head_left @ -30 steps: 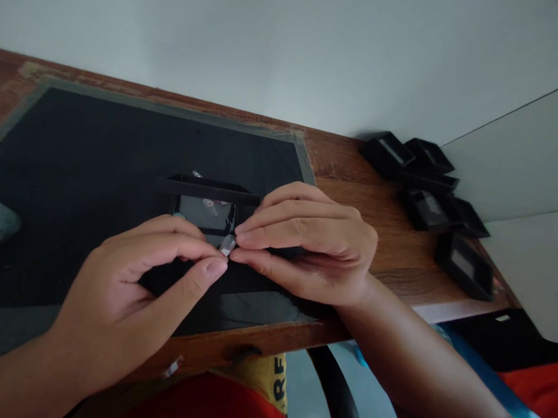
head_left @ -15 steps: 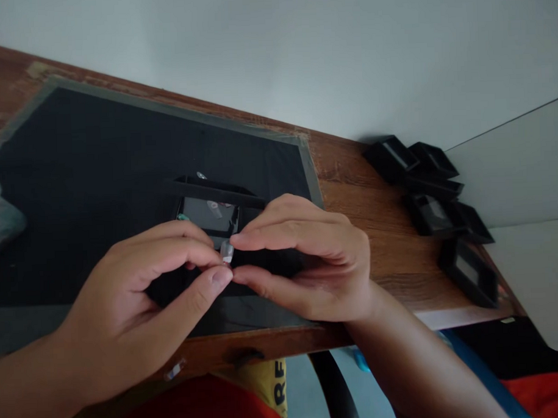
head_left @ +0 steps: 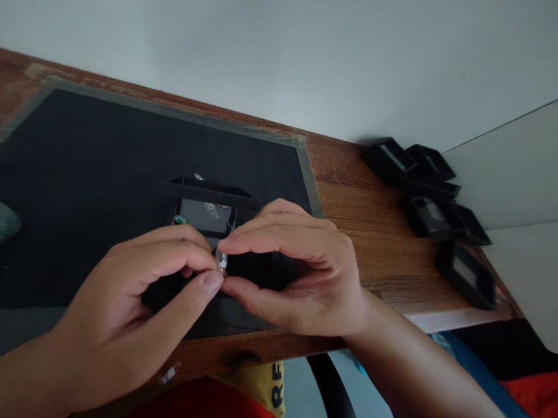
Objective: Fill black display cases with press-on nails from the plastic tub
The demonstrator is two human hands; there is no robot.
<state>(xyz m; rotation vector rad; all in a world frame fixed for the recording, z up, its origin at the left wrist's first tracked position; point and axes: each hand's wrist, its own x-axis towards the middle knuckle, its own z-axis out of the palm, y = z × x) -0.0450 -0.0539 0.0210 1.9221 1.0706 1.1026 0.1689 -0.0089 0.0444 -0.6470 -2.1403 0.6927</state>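
A small clear capsule-like piece (head_left: 222, 260) with a whitish band is pinched between my two hands above the front of the black mat. My left hand (head_left: 140, 299) has its thumb and index fingertips closed at the piece's left side. From the right, my right hand (head_left: 299, 263) grips it end to end, index fingertip on top and thumb underneath. Just behind the fingers stands an open black box (head_left: 214, 190); a few small clear pieces and a green piece (head_left: 180, 219) lie in it. Its near part is hidden by my hands.
A black mat (head_left: 98, 160) is taped to the wooden table (head_left: 347, 213). Several black boxes (head_left: 428, 219) are piled at the right by the wall. A clear plastic bag or tub (head_left: 0, 219) sits at the left edge. Another small clear piece (head_left: 170, 372) lies near the front edge.
Both hands and the small clear piece have shifted slightly left and down. The piece now stands more upright between my right thumb and index finger.
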